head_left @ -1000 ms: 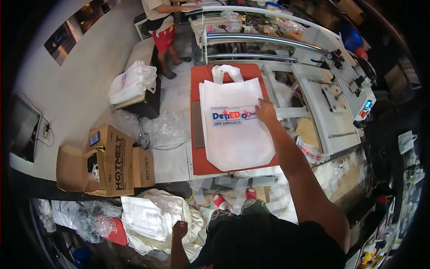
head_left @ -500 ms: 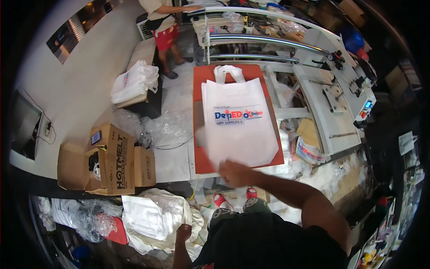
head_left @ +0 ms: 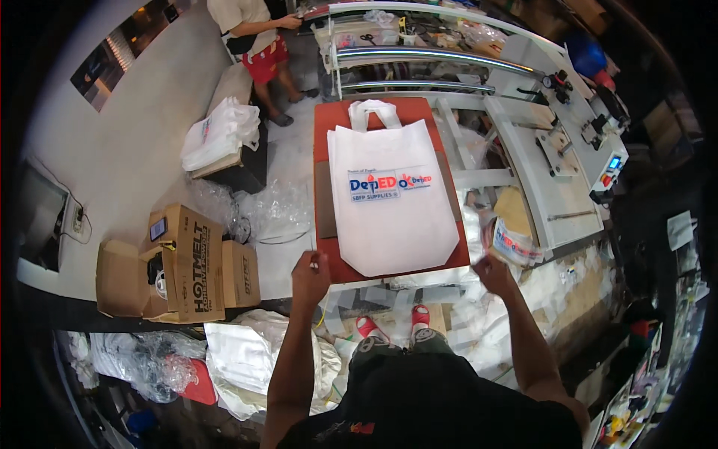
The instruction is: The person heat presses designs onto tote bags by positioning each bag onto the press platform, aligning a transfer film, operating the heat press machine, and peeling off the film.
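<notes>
A white non-woven tote bag [head_left: 396, 236] with a blue and red print lies flat on a red board [head_left: 320, 135], its looped handles pointing away from me. My left hand [head_left: 310, 275] is beside the board's near left corner, fingers curled; a tiny pale spot shows at them, too small to identify. Just outside the near right corner is my right hand [head_left: 495, 275], slightly blurred, its fingers not clear. Neither hand touches the bag. A pile of white bags [head_left: 235, 359] sits by my left forearm, on crumpled pale sheeting.
A white press machine [head_left: 538, 172] with metal rollers [head_left: 441, 56] stands behind and right of the board. Cardboard boxes [head_left: 198, 262] and more white bags [head_left: 217, 135] are at left. Another person [head_left: 258, 37] stands at far left. A printed bag [head_left: 516, 243] lies right.
My left hand has left the white pile and come up to the board's near left corner. My right hand has moved from the bag's lower left edge to the right corner.
</notes>
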`<state>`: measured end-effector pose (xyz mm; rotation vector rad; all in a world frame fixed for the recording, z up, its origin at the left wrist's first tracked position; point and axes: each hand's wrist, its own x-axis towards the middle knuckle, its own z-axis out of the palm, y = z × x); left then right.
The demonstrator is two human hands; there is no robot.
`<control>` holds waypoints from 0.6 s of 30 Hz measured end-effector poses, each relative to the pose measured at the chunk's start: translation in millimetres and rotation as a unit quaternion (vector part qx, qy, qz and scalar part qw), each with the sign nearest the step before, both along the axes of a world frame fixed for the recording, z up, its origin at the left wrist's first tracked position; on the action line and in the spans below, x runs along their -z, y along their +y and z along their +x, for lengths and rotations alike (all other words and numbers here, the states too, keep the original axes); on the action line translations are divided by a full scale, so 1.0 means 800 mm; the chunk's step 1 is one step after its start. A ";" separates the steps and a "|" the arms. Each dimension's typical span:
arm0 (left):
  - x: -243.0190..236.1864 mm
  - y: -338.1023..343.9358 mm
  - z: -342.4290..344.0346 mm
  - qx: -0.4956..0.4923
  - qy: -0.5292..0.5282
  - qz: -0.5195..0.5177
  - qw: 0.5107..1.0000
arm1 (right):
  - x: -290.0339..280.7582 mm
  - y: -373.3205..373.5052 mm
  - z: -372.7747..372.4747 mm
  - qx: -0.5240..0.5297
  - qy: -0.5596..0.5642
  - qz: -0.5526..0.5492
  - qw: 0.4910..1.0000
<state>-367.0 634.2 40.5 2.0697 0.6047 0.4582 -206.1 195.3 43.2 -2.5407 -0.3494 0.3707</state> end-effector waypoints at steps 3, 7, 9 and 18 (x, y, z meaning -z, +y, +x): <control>0.000 -0.021 0.055 -0.008 -0.006 -0.015 1.000 | 0.001 0.070 0.038 0.077 -0.142 0.186 0.969; 0.014 -0.038 0.087 -0.015 0.078 0.027 0.997 | 0.018 0.130 0.058 0.013 -0.154 0.054 0.987; 0.020 -0.046 0.093 -0.044 0.152 0.031 0.987 | 0.028 0.136 0.061 0.007 -0.185 0.088 0.979; 0.058 -0.095 0.103 -0.183 0.144 0.127 0.964 | 0.038 0.078 0.093 -0.045 -0.141 0.179 0.973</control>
